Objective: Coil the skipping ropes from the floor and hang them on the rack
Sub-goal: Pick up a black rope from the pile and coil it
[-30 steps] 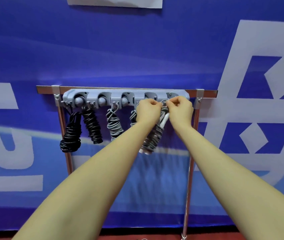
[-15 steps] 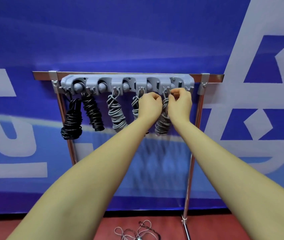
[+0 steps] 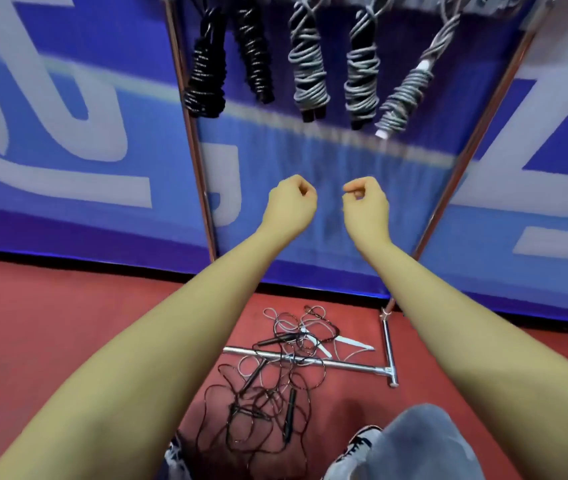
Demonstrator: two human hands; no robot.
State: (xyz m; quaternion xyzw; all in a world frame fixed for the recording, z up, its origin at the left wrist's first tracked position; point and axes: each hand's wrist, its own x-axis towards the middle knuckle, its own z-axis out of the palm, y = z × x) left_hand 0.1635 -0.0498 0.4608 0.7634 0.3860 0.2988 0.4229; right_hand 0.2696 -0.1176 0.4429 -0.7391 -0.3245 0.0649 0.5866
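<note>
- Banner (image 3: 67, 133): one, blue with pale lettering, standing behind the rack.
- Floor (image 3: 50, 323): red, running from the banner's foot toward the camera.
- Rack (image 3: 384, 366): one, chrome; two uprights rise in front of the banner, a base bar lies flat on the floor, and the hook rail at the top edge is mostly out of view.
- Hung ropes, five on the rack, counted from its left upright: two black coils (image 3: 206, 74) (image 3: 254, 53), then three grey coils (image 3: 308, 67) (image 3: 362, 71) (image 3: 405, 95); the last hangs slanted and shows white handle ends.
- Loose ropes (image 3: 268, 386): a tangle on the floor across the rack's base bar, black and pale cords mixed; count unclear, several black handles and white handles showing.
- Left hand (image 3: 289, 207): below the hung ropes, fingers curled, holding nothing.
- Right hand (image 3: 367, 207): beside it, a small gap between them, fingers curled, holding nothing.
- Shoes (image 3: 351, 459): two, near the tangle, partly hidden.
</note>
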